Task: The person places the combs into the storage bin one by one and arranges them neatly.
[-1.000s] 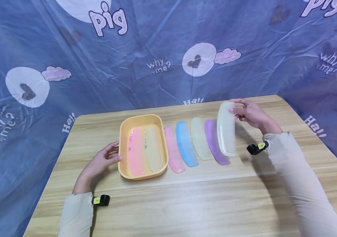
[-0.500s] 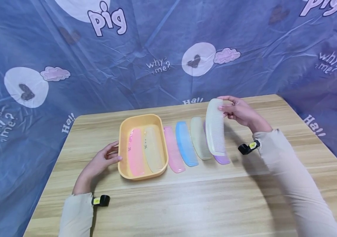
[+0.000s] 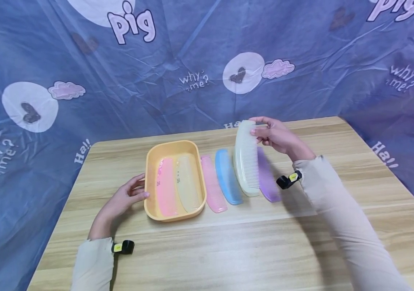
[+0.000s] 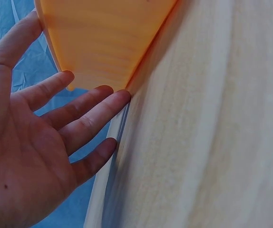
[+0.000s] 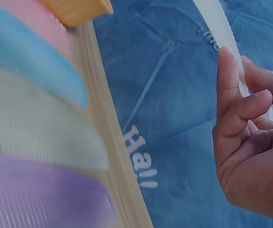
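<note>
My right hand [image 3: 277,135] pinches a pale cream comb [image 3: 246,157] by its top end, raised over a similar pale comb on the table. In the right wrist view my right hand [image 5: 255,137] holds that comb [image 5: 220,23] between thumb and fingers. My left hand [image 3: 119,202] touches the left side of a yellow tray [image 3: 150,210], where a pink comb [image 3: 167,188] and a cream comb [image 3: 188,184] lie. In the left wrist view the fingers of my left hand [image 4: 55,123] are extended against the tray's outer wall [image 4: 103,42].
On the wooden table [image 3: 199,254], right of the tray, lie a pink comb [image 3: 213,186], a blue comb [image 3: 227,178] and a purple comb [image 3: 267,178]. The lower pale comb [image 5: 41,118] shows between blue and purple. A patterned blue cloth [image 3: 177,48] hangs behind.
My right hand has moved left with the pale comb, from beside the purple comb to over the pale one on the table. The left hand has stayed at the tray.
</note>
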`<state>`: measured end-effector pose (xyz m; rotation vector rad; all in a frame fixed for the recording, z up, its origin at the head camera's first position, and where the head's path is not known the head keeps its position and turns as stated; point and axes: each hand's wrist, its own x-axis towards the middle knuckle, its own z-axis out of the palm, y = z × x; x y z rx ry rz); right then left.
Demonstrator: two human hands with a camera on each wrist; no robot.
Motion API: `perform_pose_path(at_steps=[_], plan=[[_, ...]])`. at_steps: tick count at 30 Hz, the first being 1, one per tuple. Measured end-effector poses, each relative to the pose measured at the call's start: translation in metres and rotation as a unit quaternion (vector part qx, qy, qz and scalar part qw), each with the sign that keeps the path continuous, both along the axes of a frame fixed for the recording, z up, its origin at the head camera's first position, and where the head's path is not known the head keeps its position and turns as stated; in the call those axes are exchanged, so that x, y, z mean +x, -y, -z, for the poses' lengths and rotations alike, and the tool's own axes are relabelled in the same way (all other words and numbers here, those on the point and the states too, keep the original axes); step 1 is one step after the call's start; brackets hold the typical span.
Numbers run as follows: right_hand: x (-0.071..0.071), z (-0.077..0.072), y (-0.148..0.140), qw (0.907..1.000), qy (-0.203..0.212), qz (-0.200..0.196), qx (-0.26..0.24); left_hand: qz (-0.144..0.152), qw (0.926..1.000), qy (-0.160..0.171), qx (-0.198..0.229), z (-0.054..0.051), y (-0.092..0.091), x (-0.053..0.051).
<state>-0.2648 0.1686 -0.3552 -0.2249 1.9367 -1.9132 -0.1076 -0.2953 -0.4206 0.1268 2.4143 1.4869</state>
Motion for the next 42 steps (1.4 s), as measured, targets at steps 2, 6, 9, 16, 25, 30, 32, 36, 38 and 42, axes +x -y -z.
perform_pose_path(at_steps=[2,6,9,16,25,30,32,36,38,42], plan=[[0.000,-0.001,0.006,1.0000,0.001,-0.002,-0.002,-0.001,1.0000,0.001,-0.003,0.001,0.001,0.000],[0.000,-0.004,0.019,1.0000,0.003,-0.006,0.001,-0.006,0.9999,0.004,-0.013,0.001,0.001,0.001],[0.000,-0.005,0.028,0.9999,-0.002,-0.010,0.006,-0.009,0.9998,0.007,-0.016,0.002,0.001,0.001],[0.000,-0.008,0.055,0.9997,-0.012,-0.020,-0.007,0.000,1.0000,-0.004,-0.004,0.000,0.002,-0.001],[0.002,-0.005,0.092,0.9990,-0.015,-0.042,0.004,0.007,0.9999,-0.007,0.013,0.000,0.001,-0.001],[0.001,-0.003,0.106,0.9988,-0.014,-0.047,0.008,0.009,0.9997,-0.007,0.024,0.003,0.001,-0.001],[0.001,-0.002,0.111,0.9987,-0.013,-0.049,0.010,0.009,0.9996,-0.008,0.024,0.004,0.001,-0.001],[0.001,0.002,0.120,0.9986,-0.006,-0.050,0.014,0.004,0.9998,-0.003,0.019,0.005,0.002,-0.002],[0.001,0.003,0.124,0.9986,-0.005,-0.049,0.018,0.003,0.9999,-0.001,0.013,0.005,0.002,-0.002],[0.003,0.006,0.133,0.9984,-0.007,-0.050,0.026,0.005,1.0000,-0.002,0.008,0.004,0.002,-0.001]])
